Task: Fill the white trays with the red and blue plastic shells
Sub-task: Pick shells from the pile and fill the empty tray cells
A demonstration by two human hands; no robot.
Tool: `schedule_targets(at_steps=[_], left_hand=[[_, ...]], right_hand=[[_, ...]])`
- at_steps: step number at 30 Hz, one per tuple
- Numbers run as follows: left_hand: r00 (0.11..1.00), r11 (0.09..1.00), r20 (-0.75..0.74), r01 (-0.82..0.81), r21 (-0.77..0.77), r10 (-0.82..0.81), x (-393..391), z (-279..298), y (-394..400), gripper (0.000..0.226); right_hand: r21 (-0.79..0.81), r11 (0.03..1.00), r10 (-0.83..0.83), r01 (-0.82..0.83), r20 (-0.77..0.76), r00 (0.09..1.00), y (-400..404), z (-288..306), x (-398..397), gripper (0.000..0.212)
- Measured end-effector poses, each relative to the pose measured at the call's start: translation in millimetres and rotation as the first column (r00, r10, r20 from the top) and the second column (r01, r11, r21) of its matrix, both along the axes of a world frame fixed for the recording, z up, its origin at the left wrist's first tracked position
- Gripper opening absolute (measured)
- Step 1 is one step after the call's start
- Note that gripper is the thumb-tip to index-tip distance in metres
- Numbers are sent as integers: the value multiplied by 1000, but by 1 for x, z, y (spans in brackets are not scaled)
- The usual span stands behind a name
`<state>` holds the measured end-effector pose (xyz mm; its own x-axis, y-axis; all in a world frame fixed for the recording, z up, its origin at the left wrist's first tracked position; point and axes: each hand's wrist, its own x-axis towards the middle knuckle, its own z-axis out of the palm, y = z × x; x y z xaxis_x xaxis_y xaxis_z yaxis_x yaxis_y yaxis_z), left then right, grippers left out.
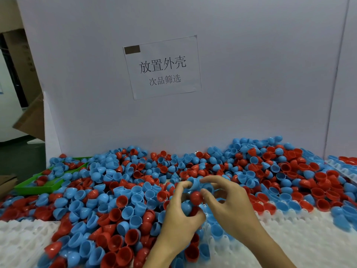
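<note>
A heap of red and blue plastic shells (135, 190) is spread across the worktop, against the white partition (96, 74) that carries a printed notice (163, 66). White trays are partly buried by the heap: one white tray (23, 236) is exposed at the near left edge of the heap, another white tray (289, 229) at the near right, and a third (345, 169) at the far right. A green bin (41, 187) lies at the far left edge of the heap, partly covered by shells. Above the near centre of the heap, the left hand (179, 217) is curled around several shells, a blue shell (186, 207) being cupped against the palm. The right hand (229, 200) is held beside it; a red shell (196, 197) is pinched at its thumb, and a blue shell (194, 182) is held between the raised fingers (210, 179) of both hands. Several risks are judged from this arrangement. With many shells gathered at once, one may be dropped back into the heap. Nested shells may be seated together in one tray pocket. Pockets buried under loose shells may be missed or left unfilled.
</note>
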<state>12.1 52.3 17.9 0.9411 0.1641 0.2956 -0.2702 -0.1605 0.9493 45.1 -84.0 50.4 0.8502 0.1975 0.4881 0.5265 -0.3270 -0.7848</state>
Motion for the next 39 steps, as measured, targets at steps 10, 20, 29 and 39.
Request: schedule_targets(at_steps=[10,20,29,39], left_hand=[[999,985,-25,-27,-172,23,4,1,5,59],[999,969,-54,-7,-248,-7,5,1,6,55],[993,850,-54,64,-524,-108,3,7,9,45],[986,845,-92,73,-530,-142,2,4,2,48]], right_hand=[[169,985,63,-29,-199,978,-4,-1,5,17],[182,983,7,36,-233,972,-10,0,10,14],[217,972,-41,90,-221,974,-9,-1,10,21],[137,987,-68,81,-97,993,-1,-4,6,25]])
